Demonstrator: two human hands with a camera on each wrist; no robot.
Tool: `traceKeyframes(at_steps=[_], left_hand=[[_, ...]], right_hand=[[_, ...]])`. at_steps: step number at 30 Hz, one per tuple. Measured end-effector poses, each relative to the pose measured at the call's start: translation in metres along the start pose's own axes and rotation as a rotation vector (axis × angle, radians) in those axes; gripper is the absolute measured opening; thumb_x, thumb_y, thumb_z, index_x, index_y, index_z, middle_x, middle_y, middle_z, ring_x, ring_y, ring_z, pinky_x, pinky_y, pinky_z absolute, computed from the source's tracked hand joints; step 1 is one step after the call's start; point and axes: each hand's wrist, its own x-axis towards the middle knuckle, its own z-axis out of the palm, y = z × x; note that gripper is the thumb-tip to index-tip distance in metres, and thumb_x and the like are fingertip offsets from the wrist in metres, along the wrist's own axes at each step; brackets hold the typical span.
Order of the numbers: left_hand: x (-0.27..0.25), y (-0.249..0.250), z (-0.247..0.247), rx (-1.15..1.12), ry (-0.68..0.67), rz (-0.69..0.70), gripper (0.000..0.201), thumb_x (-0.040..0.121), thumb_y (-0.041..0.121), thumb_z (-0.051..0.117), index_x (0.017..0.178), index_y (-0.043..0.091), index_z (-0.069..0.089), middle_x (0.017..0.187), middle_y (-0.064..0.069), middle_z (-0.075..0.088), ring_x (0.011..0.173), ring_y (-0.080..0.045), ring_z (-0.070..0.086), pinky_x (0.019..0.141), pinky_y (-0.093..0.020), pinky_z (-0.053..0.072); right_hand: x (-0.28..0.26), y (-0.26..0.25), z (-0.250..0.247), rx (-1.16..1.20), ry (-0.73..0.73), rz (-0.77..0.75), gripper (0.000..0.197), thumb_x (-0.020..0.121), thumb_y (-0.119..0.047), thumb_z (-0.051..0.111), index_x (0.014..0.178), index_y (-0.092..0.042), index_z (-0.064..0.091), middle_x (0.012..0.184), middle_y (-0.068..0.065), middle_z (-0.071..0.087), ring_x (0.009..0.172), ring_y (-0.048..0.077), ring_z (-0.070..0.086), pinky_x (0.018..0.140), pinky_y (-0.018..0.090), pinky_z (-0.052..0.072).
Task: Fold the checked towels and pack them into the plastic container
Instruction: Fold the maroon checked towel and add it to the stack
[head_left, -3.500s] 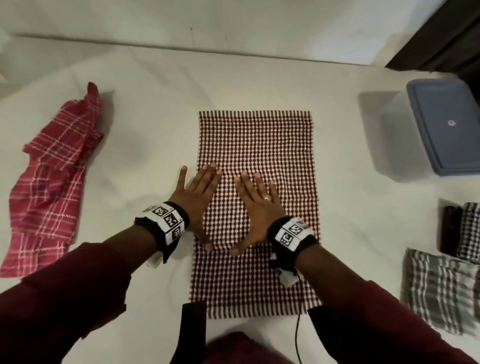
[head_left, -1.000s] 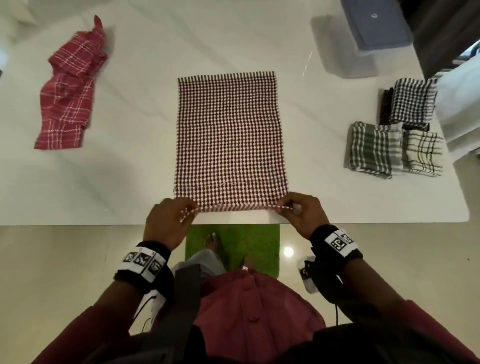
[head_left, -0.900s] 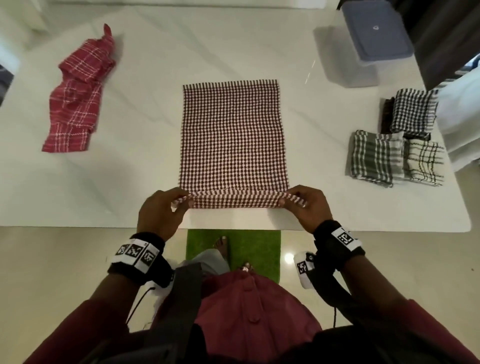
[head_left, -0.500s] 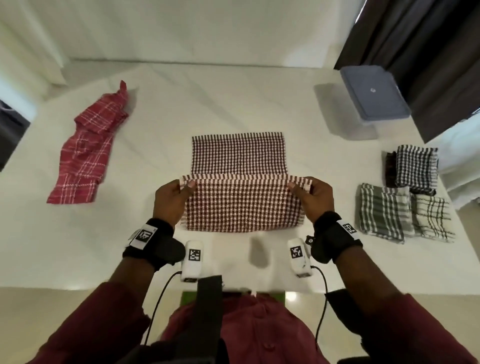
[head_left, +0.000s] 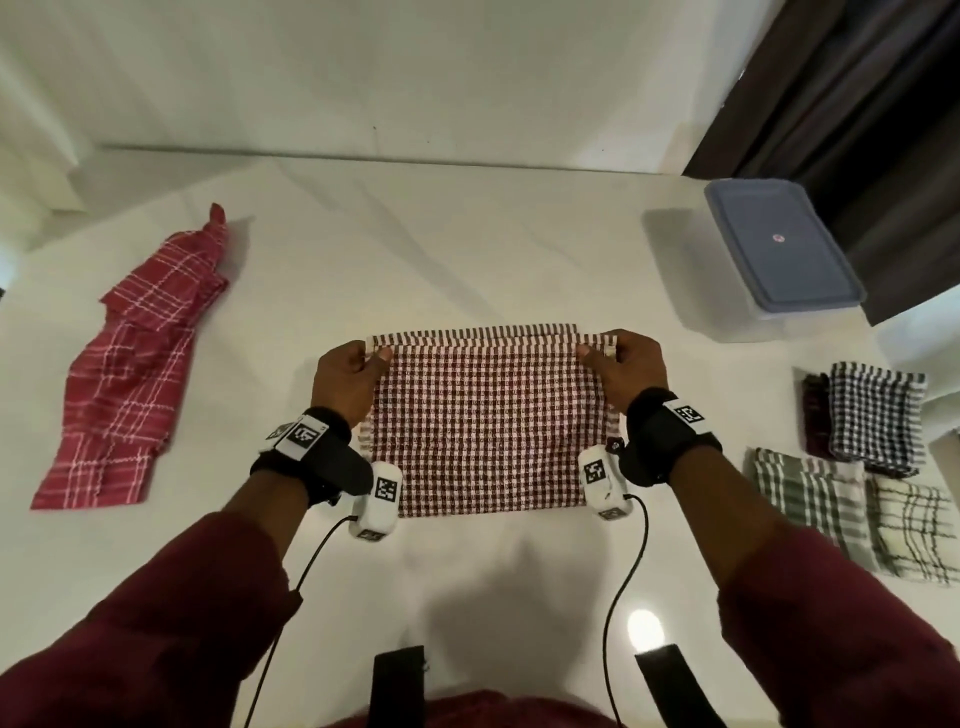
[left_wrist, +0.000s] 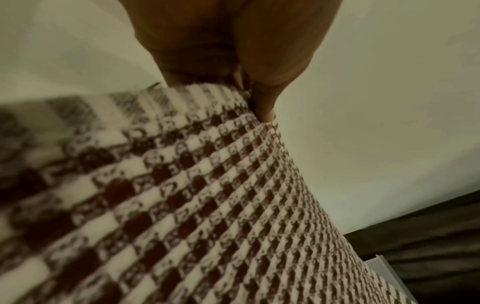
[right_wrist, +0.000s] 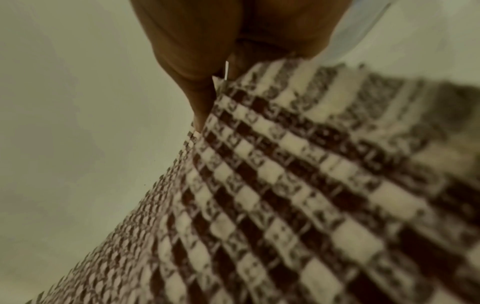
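A maroon-and-white checked towel (head_left: 488, 426) lies folded in half at the middle of the white table (head_left: 467, 260). My left hand (head_left: 347, 375) pinches its far left corner and my right hand (head_left: 621, 366) pinches its far right corner, both at the towel's far edge. The left wrist view shows my left hand (left_wrist: 241, 82) pinching the towel (left_wrist: 207, 205) at the hem; the right wrist view shows my right hand (right_wrist: 221, 78) pinching the towel (right_wrist: 285, 195) likewise. The plastic container (head_left: 769, 260) with its blue lid on stands at the far right.
A crumpled red plaid towel (head_left: 130, 374) lies at the left. Folded towels sit at the right: a black-and-white one (head_left: 872, 415) over a dark one, a green plaid one (head_left: 810, 504) and a cream plaid one (head_left: 914, 530). A dark curtain (head_left: 857, 104) hangs behind the container.
Both hands took the towel's near corners and carried them away from me over the cloth to the far edge, folding it in half. The head view moved forward over the table.
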Motion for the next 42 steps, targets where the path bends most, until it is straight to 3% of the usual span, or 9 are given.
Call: traceKeyframes(at_steps=[8, 12, 15, 20, 25, 30, 37, 40, 42], left_hand=[[0.05, -0.01, 0.013, 0.048, -0.006, -0.092, 0.043, 0.087, 0.04, 0.061, 0.079, -0.003, 0.061, 0.074, -0.026, 0.06, 0.067, -0.021, 0.051, 0.066, -0.036, 0.043], [0.055, -0.008, 0.02, 0.101, -0.069, -0.173, 0.04, 0.089, 0.032, 0.063, 0.092, -0.008, 0.062, 0.085, -0.029, 0.063, 0.082, -0.039, 0.06, 0.078, -0.048, 0.046], [0.051, -0.004, 0.021, 0.129, -0.07, -0.231, 0.038, 0.085, 0.029, 0.068, 0.114, 0.007, 0.058, 0.108, -0.014, 0.065, 0.1, -0.032, 0.062, 0.087, -0.041, 0.05], [0.017, 0.011, 0.01, 0.537, -0.02, 0.141, 0.09, 0.071, 0.042, 0.077, 0.143, 0.015, 0.03, 0.146, -0.014, 0.032, 0.131, -0.034, 0.033, 0.104, -0.052, 0.034], [-0.017, -0.011, 0.02, 0.941, -0.614, 0.318, 0.143, 0.055, 0.078, 0.066, 0.145, 0.013, -0.024, 0.154, -0.014, -0.027, 0.143, -0.03, -0.021, 0.114, -0.057, -0.009], [-0.018, -0.024, 0.016, 1.21, -0.731, 0.231, 0.156, 0.038, 0.095, 0.051, 0.13, 0.015, -0.046, 0.144, -0.011, -0.046, 0.136, -0.028, -0.037, 0.102, -0.069, -0.019], [-0.016, -0.021, 0.011, 1.132, -0.74, 0.224, 0.161, 0.028, 0.096, 0.053, 0.128, 0.023, -0.05, 0.142, -0.006, -0.049, 0.134, -0.026, -0.039, 0.1, -0.072, -0.018], [-0.027, -0.018, 0.002, 1.1, -0.706, 0.253, 0.159, 0.029, 0.099, 0.045, 0.137, 0.019, -0.04, 0.144, -0.009, -0.044, 0.136, -0.028, -0.036, 0.104, -0.068, -0.018], [-0.047, -0.017, -0.006, 1.0, -0.674, 0.309, 0.151, 0.032, 0.099, 0.037, 0.149, 0.02, -0.017, 0.155, -0.008, -0.026, 0.144, -0.029, -0.018, 0.111, -0.061, -0.006]], right_hand=[[0.061, 0.005, 0.026, -0.118, -0.031, 0.02, 0.029, 0.084, -0.021, 0.071, 0.084, 0.007, 0.064, 0.084, 0.024, 0.068, 0.081, 0.037, 0.065, 0.076, 0.048, 0.055], [0.077, 0.014, 0.037, -0.207, -0.062, 0.049, 0.018, 0.082, -0.019, 0.072, 0.084, -0.002, 0.065, 0.086, 0.017, 0.07, 0.085, 0.034, 0.065, 0.08, 0.043, 0.054], [0.077, 0.017, 0.04, -0.315, -0.063, 0.077, 0.04, 0.077, -0.02, 0.076, 0.113, -0.011, 0.06, 0.114, 0.011, 0.061, 0.103, 0.028, 0.06, 0.089, 0.035, 0.049], [0.033, -0.011, 0.059, -0.606, -0.228, -0.162, 0.105, 0.07, -0.044, 0.079, 0.151, -0.022, 0.015, 0.158, 0.009, 0.009, 0.145, 0.029, 0.011, 0.115, 0.051, 0.016], [-0.027, -0.018, 0.124, -0.903, -0.804, -0.44, 0.143, 0.051, -0.076, 0.071, 0.149, -0.025, -0.021, 0.153, 0.009, -0.033, 0.14, 0.034, -0.029, 0.11, 0.056, -0.014], [-0.027, 0.011, 0.121, -1.072, -0.846, -0.606, 0.136, 0.05, -0.097, 0.044, 0.144, -0.032, -0.029, 0.154, 0.002, -0.033, 0.14, 0.028, -0.032, 0.108, 0.059, -0.022], [-0.021, 0.05, 0.028, -1.053, -0.62, -0.319, 0.13, 0.057, -0.097, 0.037, 0.141, -0.029, -0.034, 0.149, 0.0, -0.04, 0.138, 0.026, -0.035, 0.113, 0.051, -0.019], [-0.05, 0.055, 0.012, -1.0, -0.547, -0.358, 0.12, 0.064, -0.093, 0.033, 0.151, -0.023, -0.014, 0.157, 0.01, -0.023, 0.144, 0.03, -0.021, 0.116, 0.051, -0.013], [-0.075, 0.055, 0.014, -0.877, -0.49, -0.428, 0.107, 0.068, -0.085, 0.044, 0.15, -0.019, 0.024, 0.158, 0.016, 0.012, 0.146, 0.034, 0.009, 0.117, 0.054, 0.009]])
